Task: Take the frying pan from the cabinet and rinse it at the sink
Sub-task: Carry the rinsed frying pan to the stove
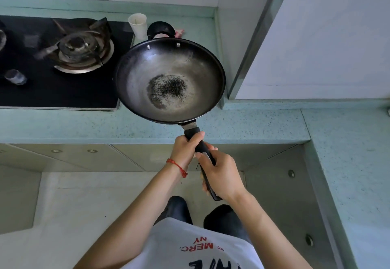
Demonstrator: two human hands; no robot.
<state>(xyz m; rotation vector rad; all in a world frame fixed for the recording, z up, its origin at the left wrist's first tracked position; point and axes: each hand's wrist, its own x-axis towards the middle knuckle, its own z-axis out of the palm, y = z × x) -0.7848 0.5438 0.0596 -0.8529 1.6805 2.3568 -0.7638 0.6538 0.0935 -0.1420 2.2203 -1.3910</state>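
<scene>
The pale green speckled stone countertop runs across the view and turns down the side at three o'clock. Set into it at nine to ten o'clock is the black glass gas hob, carrying a worn metal burner with its pan support and a small silvery control knob nearer the front edge.

Held in the air at the centre of the view, above the counter's front edge and just to the three-o'clock side of the hob, is the round dark steel frying pan, its bowl level and open upward, with a patch of black specks on the worn grey bottom. A short black loop grip stands at its twelve-o'clock rim, and its long black handle points toward six o'clock.

The right hand has its fingers curled tightly around the lower end of the handle. The left hand, with a red string bracelet on the wrist, wraps the handle close to the pan, thumb laid along the top.

Beyond the pan at twelve o'clock, a white paper cup stands upright on the counter, just beside the hob's far corner.
</scene>
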